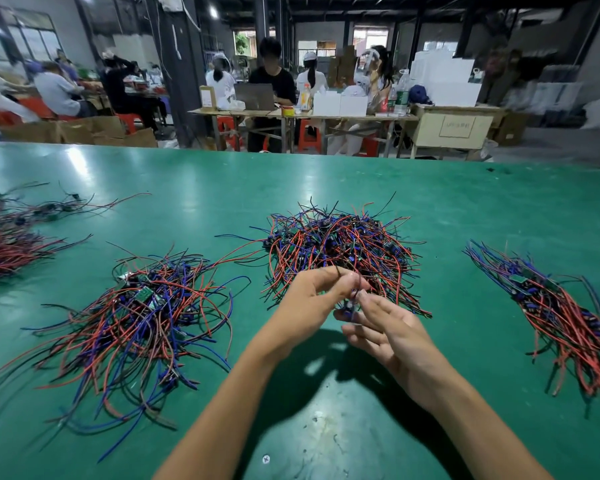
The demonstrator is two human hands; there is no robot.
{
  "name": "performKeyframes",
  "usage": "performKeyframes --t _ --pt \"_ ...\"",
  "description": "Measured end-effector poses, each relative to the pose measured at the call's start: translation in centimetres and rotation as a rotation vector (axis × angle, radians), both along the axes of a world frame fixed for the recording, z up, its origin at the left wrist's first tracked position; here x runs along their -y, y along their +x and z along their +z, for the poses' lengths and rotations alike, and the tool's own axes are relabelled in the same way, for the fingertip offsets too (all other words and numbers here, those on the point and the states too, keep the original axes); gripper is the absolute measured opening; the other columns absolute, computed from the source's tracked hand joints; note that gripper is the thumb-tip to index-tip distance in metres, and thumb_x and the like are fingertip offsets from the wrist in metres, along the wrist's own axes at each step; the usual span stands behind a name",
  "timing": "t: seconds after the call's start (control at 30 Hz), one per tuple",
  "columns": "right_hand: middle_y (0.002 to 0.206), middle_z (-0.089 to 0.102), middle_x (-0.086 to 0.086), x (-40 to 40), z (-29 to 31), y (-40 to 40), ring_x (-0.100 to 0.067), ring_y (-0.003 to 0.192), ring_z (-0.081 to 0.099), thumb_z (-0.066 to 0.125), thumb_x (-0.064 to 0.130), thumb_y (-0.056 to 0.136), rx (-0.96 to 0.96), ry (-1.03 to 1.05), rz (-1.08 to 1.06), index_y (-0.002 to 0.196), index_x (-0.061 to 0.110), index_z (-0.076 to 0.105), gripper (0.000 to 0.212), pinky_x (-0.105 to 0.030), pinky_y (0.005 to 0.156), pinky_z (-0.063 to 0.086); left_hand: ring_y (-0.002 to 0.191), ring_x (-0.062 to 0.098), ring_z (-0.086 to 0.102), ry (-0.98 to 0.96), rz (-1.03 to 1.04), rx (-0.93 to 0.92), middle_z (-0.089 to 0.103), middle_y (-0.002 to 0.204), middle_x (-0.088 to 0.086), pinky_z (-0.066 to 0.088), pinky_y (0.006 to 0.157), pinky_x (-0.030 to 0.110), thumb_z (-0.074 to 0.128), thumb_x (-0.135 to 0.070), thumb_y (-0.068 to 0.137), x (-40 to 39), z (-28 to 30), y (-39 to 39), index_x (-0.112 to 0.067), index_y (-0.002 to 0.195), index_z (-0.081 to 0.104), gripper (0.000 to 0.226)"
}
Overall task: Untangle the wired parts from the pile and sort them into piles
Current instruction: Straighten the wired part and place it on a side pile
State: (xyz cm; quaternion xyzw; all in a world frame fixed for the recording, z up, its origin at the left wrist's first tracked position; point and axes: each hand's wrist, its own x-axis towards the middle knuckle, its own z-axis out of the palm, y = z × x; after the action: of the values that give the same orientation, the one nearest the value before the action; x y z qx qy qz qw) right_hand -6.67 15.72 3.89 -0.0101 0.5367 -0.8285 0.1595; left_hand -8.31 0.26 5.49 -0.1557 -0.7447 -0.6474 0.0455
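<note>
A tangled pile of small circuit boards with red, blue and black wires lies at the middle of the green table. Both hands meet just above its near edge. My left hand pinches thin dark wires between thumb and fingertips. My right hand pinches a small wired part at its fingertips, the other fingers spread. A loose pile lies to the left. A combed pile with wires running the same way lies to the right.
Two more wire bundles lie at the far left edge. A small screw sits on the table near me. Beyond the table's far edge, people sit at benches with boxes and red stools.
</note>
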Motion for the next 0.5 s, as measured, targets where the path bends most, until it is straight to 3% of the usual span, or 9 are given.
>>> performKeyframes --t 0.1,0.17,0.2,0.27,0.33,0.4,0.43,0.5 --pt "0.103 0.077 -0.017 0.2 -0.1 0.2 -0.020 0.069 0.073 0.075 0.048 0.069 -0.026 0.115 0.064 0.114 0.011 0.067 0.058 -0.026 0.064 0.061 0.065 0.015 0.071 0.116 0.115 0.022 0.076 0.084 0.006 0.051 0.057 0.019 0.044 -0.015 0.107 2.5 1.4 -0.2 -0.008 0.095 0.061 0.022" --pt "0.104 0.077 -0.015 0.1 -0.1 0.4 -0.020 0.072 0.073 0.069 0.049 0.075 -0.040 0.166 0.095 0.117 0.011 0.065 0.056 -0.025 0.066 0.061 0.055 0.020 0.068 0.150 0.324 0.019 0.076 0.078 0.007 0.050 0.051 0.022 0.045 -0.019 0.107 5.2 1.8 -0.4 -0.010 0.098 0.063 0.022" --pt "0.104 0.077 -0.014 0.1 -0.1 0.4 -0.020 0.073 0.073 0.068 0.048 0.077 -0.047 0.179 0.104 0.118 0.012 0.064 0.055 -0.025 0.065 0.061 0.056 0.022 0.067 0.083 0.493 0.003 0.075 0.081 0.008 0.050 0.053 0.024 0.045 -0.021 0.107 6.7 1.8 -0.5 -0.012 0.102 0.066 0.024" --pt "0.104 0.077 -0.015 0.1 0.0 0.4 -0.020 0.074 0.072 0.067 0.045 0.080 -0.053 0.190 0.113 0.119 0.011 0.064 0.051 -0.024 0.065 0.060 0.080 0.027 0.067 -0.304 0.880 0.010 0.075 0.094 0.006 0.048 0.068 0.030 0.043 -0.027 0.108 9.8 1.2 -0.5 -0.016 0.112 0.069 0.028" --pt "0.104 0.077 -0.015 0.1 0.0 0.4 -0.020 0.075 0.071 0.065 0.037 0.089 -0.047 0.208 0.128 0.120 0.010 0.064 0.041 -0.024 0.066 0.060 0.116 0.032 0.053 -0.792 1.119 0.278 0.066 0.122 0.015 0.043 0.083 0.039 0.044 -0.029 0.105 11.9 0.3 -0.4 -0.010 0.123 0.063 0.032" --pt "0.103 0.077 -0.017 0.2 -0.1 0.3 -0.020 0.073 0.070 0.062 0.029 0.096 -0.038 0.214 0.137 0.119 0.008 0.065 0.032 -0.023 0.067 0.060 0.135 0.038 0.029 -1.000 1.169 0.488 0.037 0.146 0.025 0.035 0.103 0.047 0.059 -0.031 0.097 12.3 -0.5 -0.1 -0.001 0.134 0.051 0.047" --pt "0.102 0.077 -0.017 0.2 -0.1 0.3 -0.019 0.072 0.070 0.062 0.027 0.097 -0.033 0.219 0.139 0.118 0.008 0.065 0.029 -0.023 0.066 0.060 0.136 0.038 0.023 -1.002 1.188 0.425 0.027 0.150 0.025 0.030 0.108 0.049 0.068 -0.028 0.090 12.2 -0.5 -0.3 -0.001 0.137 0.046 0.058" --pt "0.101 0.077 -0.018 0.3 -0.2 0.1 -0.019 0.072 0.070 0.061 0.025 0.098 -0.028 0.231 0.137 0.115 0.008 0.066 0.025 -0.023 0.066 0.060 0.133 0.038 0.026 -0.938 1.156 0.086 0.026 0.150 0.021 0.029 0.107 0.051 0.072 -0.014 0.079 12.2 -0.1 -1.5 -0.008 0.138 0.043 0.067"
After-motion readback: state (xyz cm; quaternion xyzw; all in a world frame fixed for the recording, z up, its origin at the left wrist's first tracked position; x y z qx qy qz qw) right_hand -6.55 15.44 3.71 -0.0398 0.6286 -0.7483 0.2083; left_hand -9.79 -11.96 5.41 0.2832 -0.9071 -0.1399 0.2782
